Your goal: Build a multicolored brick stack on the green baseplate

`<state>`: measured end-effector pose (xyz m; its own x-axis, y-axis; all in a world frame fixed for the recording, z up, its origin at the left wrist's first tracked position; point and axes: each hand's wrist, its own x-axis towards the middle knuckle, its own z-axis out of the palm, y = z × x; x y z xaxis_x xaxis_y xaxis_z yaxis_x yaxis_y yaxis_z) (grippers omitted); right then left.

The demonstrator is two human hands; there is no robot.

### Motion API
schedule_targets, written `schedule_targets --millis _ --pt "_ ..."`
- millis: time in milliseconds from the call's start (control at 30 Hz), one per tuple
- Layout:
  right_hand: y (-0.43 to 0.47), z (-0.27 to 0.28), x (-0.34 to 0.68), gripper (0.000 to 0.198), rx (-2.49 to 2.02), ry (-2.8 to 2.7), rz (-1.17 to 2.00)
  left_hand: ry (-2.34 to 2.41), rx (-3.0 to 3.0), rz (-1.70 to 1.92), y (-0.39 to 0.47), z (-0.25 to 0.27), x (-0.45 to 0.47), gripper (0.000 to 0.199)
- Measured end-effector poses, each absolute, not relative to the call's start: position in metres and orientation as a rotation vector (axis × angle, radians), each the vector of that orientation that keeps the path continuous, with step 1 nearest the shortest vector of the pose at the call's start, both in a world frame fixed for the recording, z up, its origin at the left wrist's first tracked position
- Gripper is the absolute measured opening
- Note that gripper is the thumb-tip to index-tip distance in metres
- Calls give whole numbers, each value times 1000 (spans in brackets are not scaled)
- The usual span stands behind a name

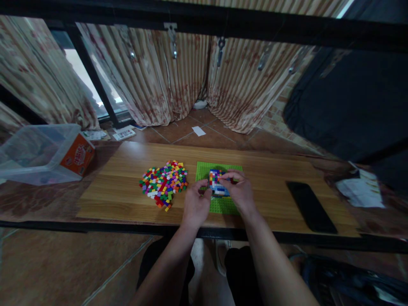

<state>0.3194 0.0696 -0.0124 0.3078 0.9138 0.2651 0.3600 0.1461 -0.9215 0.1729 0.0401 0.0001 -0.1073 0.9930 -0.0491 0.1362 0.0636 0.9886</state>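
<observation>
A small build of multicoloured toy bricks (215, 176) stands on a green studded baseplate (225, 207), with red, white, blue and yellow bricks showing. At its left side is my left hand (196, 202), thumb and forefinger apart with a gap between them, fingertips close to the build's edge. I cannot tell whether they touch it. My right hand (241, 192) reaches over the build from the right, thumb and forefinger pinched at its top. Whatever is between those fingertips is too small to make out. The right hand hides the build's right part.
Left of the baseplate lies a loose pile of coloured bricks (165, 182) on the wooden table (121, 182). A black phone-like slab (310, 207) lies at the right. A clear plastic bin (35, 148) with an orange label stands beyond the left end. A dark bar (204, 19) crosses overhead.
</observation>
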Motion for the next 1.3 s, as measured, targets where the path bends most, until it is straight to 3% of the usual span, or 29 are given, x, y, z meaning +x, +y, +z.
schedule_targets --millis 267,1300 --pt "69 -10 311 7 -1444 -1144 653 1448 1319 1095 35 2 175 42" --pt "71 -11 311 10 -1442 -1126 657 1426 1347 1148 34 -3 178 43"
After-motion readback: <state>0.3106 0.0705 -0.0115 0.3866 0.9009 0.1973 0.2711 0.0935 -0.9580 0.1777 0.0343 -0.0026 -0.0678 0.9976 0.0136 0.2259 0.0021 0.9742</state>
